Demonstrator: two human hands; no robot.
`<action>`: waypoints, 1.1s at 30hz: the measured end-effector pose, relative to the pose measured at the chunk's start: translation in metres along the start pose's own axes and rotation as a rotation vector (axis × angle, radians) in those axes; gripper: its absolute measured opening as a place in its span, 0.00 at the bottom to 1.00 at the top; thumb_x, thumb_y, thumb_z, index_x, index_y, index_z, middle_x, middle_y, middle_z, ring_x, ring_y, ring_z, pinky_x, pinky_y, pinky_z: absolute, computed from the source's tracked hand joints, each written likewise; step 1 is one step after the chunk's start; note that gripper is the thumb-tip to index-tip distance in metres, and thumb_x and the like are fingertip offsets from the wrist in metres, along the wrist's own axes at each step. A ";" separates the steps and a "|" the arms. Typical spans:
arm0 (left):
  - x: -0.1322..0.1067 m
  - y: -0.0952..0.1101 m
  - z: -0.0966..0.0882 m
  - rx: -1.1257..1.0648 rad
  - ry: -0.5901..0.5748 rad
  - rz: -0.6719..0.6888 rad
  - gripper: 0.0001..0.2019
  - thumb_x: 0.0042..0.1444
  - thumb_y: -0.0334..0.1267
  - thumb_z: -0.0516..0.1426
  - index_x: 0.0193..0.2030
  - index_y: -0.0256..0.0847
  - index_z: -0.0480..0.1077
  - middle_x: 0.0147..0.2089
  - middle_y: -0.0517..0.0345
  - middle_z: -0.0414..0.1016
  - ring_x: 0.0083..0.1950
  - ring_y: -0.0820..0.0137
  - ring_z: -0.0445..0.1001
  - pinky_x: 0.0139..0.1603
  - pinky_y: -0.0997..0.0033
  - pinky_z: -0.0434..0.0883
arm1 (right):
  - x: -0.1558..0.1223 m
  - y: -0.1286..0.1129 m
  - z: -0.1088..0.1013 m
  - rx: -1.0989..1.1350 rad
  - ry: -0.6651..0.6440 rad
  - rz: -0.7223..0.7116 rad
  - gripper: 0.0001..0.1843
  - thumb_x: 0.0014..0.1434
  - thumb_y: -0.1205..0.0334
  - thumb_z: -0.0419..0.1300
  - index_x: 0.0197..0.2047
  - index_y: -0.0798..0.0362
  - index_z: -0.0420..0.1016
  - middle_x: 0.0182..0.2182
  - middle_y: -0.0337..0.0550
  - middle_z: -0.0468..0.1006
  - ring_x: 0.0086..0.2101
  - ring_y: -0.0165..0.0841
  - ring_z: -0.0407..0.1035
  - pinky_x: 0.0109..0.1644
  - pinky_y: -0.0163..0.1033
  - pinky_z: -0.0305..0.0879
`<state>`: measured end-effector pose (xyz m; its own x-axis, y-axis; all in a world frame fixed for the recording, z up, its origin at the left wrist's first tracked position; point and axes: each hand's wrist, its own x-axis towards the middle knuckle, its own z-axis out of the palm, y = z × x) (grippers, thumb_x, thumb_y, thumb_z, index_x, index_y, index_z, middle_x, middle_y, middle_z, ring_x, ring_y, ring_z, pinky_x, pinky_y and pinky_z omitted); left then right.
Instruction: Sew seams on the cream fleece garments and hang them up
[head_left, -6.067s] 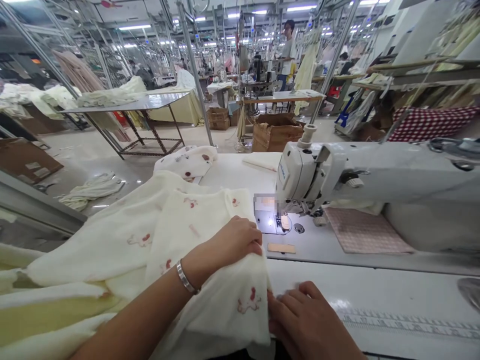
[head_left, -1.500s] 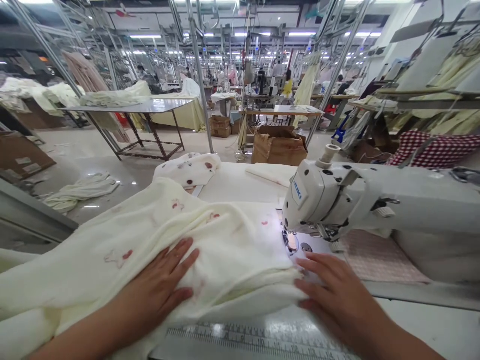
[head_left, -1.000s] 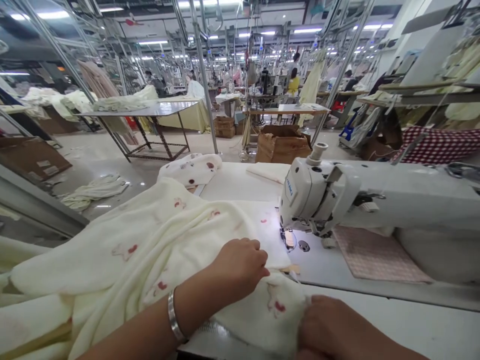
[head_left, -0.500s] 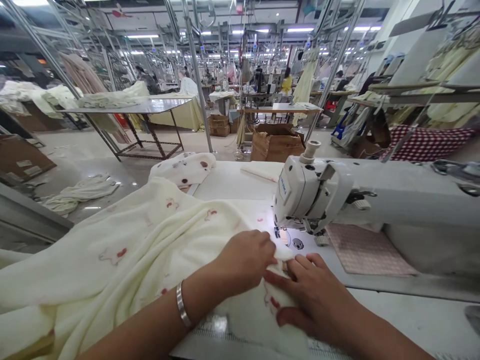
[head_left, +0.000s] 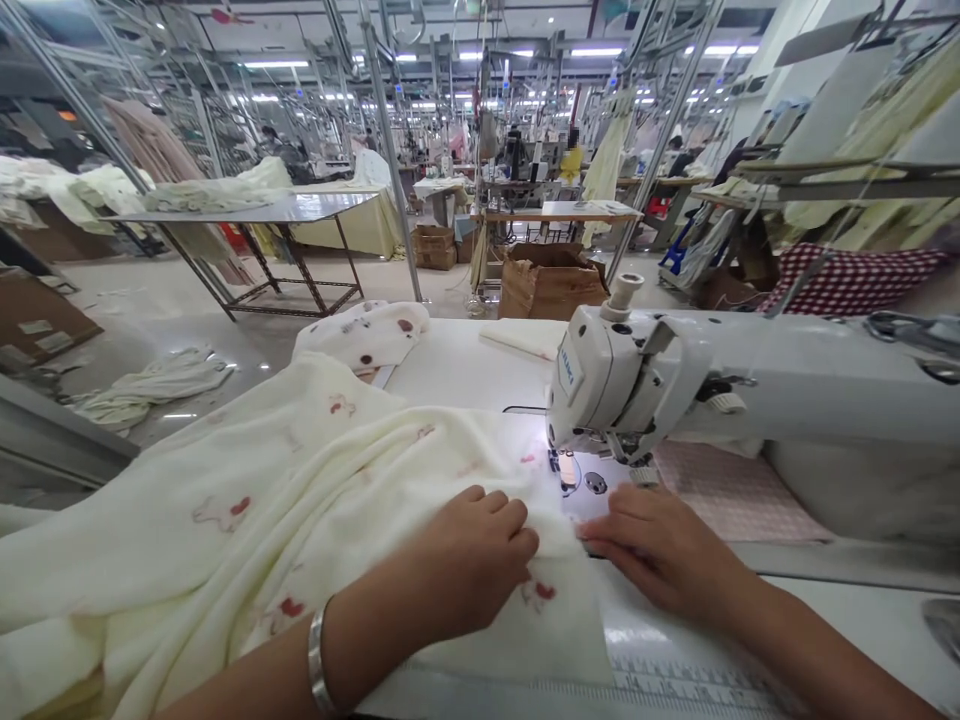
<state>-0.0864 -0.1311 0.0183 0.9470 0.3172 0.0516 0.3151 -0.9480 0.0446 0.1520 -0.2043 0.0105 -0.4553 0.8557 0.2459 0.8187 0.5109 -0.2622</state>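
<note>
Cream fabric (head_left: 352, 500) with pink-red printed figures spreads over the sewing machine table and hangs in folds on the left. My left hand (head_left: 469, 555), with a silver bracelet at the wrist, lies curled on this fabric, its fingers closed on a bit of it; the fingertips are partly hidden. My right hand (head_left: 660, 545) pinches at the fabric's right edge, just in front of the needle plate. Behind both hands stands the white sewing machine (head_left: 600, 380), its lamp lighting the needle area. The fabric's far edge lies beside the presser foot (head_left: 556, 462).
A printed ruler strip (head_left: 675, 680) runs along the table's front edge. Pink checked cloth (head_left: 735, 490) lies beneath the machine arm. At the back left is a spotted white cloth (head_left: 367, 335). Beyond stand a cardboard box (head_left: 551, 285) and a metal-legged table (head_left: 315, 207).
My left hand has moved down and left, away from the needle. My right hand has shifted right and slightly up, fingers drawn together at the fabric edge. The two hands are further apart.
</note>
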 end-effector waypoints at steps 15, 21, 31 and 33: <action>0.030 0.008 0.023 -0.091 0.225 0.070 0.07 0.59 0.38 0.52 0.31 0.39 0.64 0.33 0.56 0.67 0.34 0.66 0.64 0.33 0.67 0.61 | 0.002 -0.019 0.014 -0.048 -0.197 0.095 0.17 0.59 0.43 0.54 0.34 0.48 0.72 0.28 0.39 0.68 0.33 0.35 0.60 0.41 0.44 0.49; 0.005 0.006 0.020 -0.034 0.089 0.171 0.06 0.62 0.37 0.49 0.41 0.40 0.64 0.36 0.57 0.66 0.36 0.67 0.64 0.36 0.65 0.62 | -0.010 0.012 0.008 -0.011 -0.137 0.058 0.12 0.64 0.57 0.50 0.46 0.46 0.72 0.28 0.39 0.65 0.32 0.32 0.60 0.37 0.40 0.50; 0.020 0.008 0.022 0.009 0.088 0.173 0.06 0.60 0.36 0.51 0.32 0.40 0.64 0.30 0.59 0.65 0.29 0.69 0.64 0.25 0.67 0.57 | 0.002 0.007 0.023 -0.016 -0.054 0.100 0.15 0.65 0.61 0.47 0.30 0.53 0.68 0.25 0.39 0.67 0.29 0.31 0.60 0.35 0.38 0.51; 0.023 0.010 0.026 0.028 0.171 0.216 0.08 0.61 0.31 0.48 0.32 0.39 0.65 0.30 0.59 0.64 0.31 0.69 0.63 0.27 0.67 0.57 | 0.003 0.005 0.024 -0.036 -0.050 0.118 0.14 0.64 0.63 0.46 0.29 0.53 0.66 0.26 0.39 0.68 0.30 0.31 0.60 0.35 0.39 0.51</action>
<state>-0.0592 -0.1342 -0.0055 0.9689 0.1049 0.2243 0.1106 -0.9938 -0.0132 0.1467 -0.1972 -0.0125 -0.3714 0.9131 0.1681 0.8791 0.4041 -0.2527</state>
